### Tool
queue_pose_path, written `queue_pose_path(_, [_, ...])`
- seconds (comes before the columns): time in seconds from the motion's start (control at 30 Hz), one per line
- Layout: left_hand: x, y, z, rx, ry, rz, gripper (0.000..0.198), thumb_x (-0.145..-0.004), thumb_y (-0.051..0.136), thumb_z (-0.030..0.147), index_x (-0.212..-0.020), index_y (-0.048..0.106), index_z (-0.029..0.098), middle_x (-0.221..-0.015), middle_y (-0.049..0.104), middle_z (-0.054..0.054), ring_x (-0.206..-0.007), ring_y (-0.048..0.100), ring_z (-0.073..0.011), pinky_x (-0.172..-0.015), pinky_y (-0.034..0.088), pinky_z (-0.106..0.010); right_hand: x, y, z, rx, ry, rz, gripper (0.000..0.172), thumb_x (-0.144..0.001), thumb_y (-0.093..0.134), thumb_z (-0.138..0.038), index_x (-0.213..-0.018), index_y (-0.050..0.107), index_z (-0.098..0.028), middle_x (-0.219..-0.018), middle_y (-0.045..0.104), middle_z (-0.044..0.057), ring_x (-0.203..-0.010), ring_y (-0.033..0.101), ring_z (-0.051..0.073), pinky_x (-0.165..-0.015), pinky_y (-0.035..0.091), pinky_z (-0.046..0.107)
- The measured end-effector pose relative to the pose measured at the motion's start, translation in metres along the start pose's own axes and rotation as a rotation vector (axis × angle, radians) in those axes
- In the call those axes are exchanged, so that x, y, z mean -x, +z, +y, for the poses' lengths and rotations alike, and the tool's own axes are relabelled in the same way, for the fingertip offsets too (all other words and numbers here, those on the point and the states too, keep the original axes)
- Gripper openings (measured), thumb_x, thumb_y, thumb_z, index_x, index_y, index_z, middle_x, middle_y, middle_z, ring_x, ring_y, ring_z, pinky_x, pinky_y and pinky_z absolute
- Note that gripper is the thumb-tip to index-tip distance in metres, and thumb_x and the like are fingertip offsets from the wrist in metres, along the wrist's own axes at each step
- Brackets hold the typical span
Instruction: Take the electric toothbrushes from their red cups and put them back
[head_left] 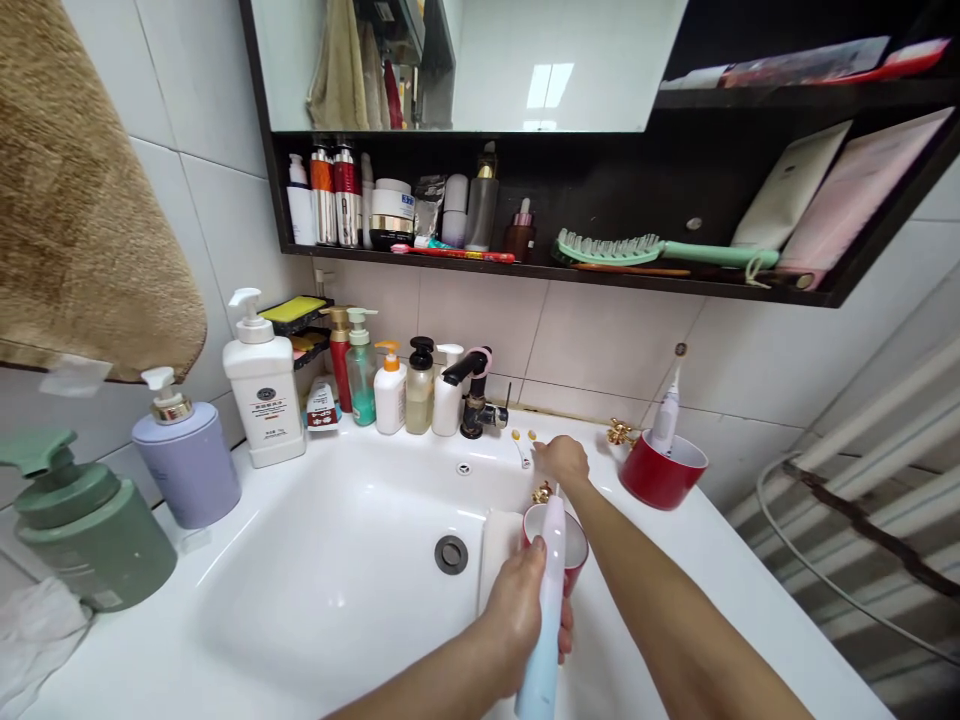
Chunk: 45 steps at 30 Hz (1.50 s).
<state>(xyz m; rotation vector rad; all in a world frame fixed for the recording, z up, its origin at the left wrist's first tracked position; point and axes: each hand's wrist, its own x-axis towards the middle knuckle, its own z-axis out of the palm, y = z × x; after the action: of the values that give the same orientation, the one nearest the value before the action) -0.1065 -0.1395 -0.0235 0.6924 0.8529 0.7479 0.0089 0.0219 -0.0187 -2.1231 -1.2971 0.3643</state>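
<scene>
My left hand (517, 600) is wrapped round the handle of an electric toothbrush (550, 610), pale blue fading to pink, held upright with no brush head on its tip. Behind it stands a red cup (576, 572) with a white inside and a gold ornament. Stretched to the sink's back ledge, my right hand (566, 462) has its fingers closed at a small brush head (532, 436), most of which the fingers hide. Just left of the fingertips lies another white brush head (521, 450) with a yellowish end.
A black faucet (474, 400) stands behind the white basin (337, 560). Pump bottles (390, 395) line its back left. At right, a red cup (664, 475) holds another electric toothbrush (665, 415). A dark shelf (600, 270) with toiletries hangs above.
</scene>
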Motion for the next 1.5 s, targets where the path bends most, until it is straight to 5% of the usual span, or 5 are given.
queue_pose_path(0.23, [0.003, -0.001, 0.004, -0.014, 0.032, -0.001, 0.047, -0.065, 0.021, 0.057, -0.074, 0.040, 0.014, -0.044, 0.040, 0.004, -0.031, 0.033, -0.0054, -0.037, 0.023, -0.020, 0.014, 0.011, -0.019, -0.117, -0.062, -0.077, 0.010, -0.047, 0.055, -0.011, -0.055, 0.055, -0.015, -0.072, 0.057, 0.012, -0.078, 0.051, 0.025, -0.060, 0.036, 0.030])
queue_pose_path(0.53, [0.012, 0.004, -0.005, -0.196, 0.071, -0.073, 0.050, -0.060, 0.021, 0.062, -0.070, 0.037, 0.016, -0.042, 0.040, 0.004, -0.030, 0.035, -0.0064, -0.036, 0.026, -0.020, 0.091, -0.069, 0.020, -0.730, 0.021, -0.269, 0.011, -0.065, 0.044, -0.029, -0.066, 0.048, -0.019, -0.057, 0.051, -0.001, -0.052, 0.050, 0.008, -0.048, 0.041, 0.019])
queue_pose_path(0.7, [0.015, 0.006, -0.013, -0.276, 0.074, -0.174, 0.052, -0.060, 0.020, 0.063, -0.069, 0.038, 0.015, -0.041, 0.040, 0.004, -0.030, 0.035, -0.0061, -0.035, 0.026, -0.020, 0.117, -0.084, 0.038, -1.299, 0.199, -0.413, 0.012, -0.058, 0.055, -0.024, -0.058, 0.046, -0.017, -0.048, 0.048, -0.004, -0.043, 0.046, 0.005, -0.043, 0.040, 0.016])
queue_pose_path(1.5, [0.013, 0.003, -0.007, -0.218, 0.001, -0.259, 0.051, -0.062, 0.019, 0.061, -0.073, 0.039, 0.015, -0.043, 0.040, 0.003, -0.033, 0.036, -0.0066, -0.037, 0.026, -0.020, 0.118, -0.079, 0.037, -1.324, 0.122, -0.398, 0.015, -0.055, 0.059, -0.028, -0.056, 0.048, -0.017, -0.049, 0.046, -0.005, -0.045, 0.044, 0.004, -0.042, 0.037, 0.015])
